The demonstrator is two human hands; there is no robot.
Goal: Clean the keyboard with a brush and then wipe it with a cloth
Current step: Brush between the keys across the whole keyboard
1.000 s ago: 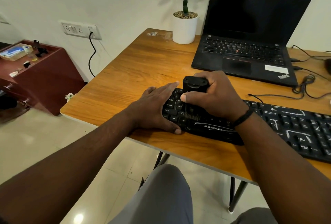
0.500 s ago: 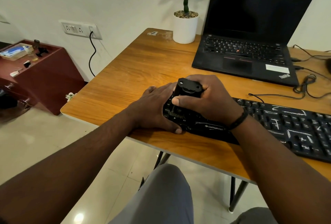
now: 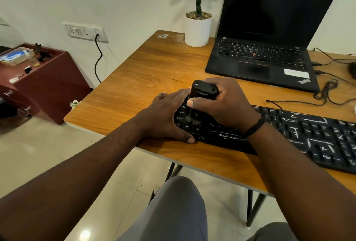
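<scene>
- Keyboard (image 3: 317, 140) lies on the surface (image 3: 146, 79) near its front edge, long axis running left-right and tilting toward the viewer at the right end.
- Right hand (image 3: 223, 104) grips the brush (image 3: 202, 91), fingers and thumb clamped round its black body. Bristles point down onto the keys at the keyboard's left end, around the Shift/Ctrl cluster.
- Left hand (image 3: 169, 115) lies flat over the keyboard's left end, fingers straight, thumb at the front edge. Holding it steady, I'd say.
- Key relation: almost all of the uncleaned board lies to the right of the grip. White dust streaks show on the right-hand keys, so the stroke should travel right along the long axis. Right hand is nearer that stretch.
- No cloth in view.
- Readable: "ZEBRONICS" on the keyboard's front lip; "Caps Lock", "Shift", "Ctrl", "Alt" on keys; "ThinkPad" on the laptop (image 3: 269, 63) palm rest.
</scene>
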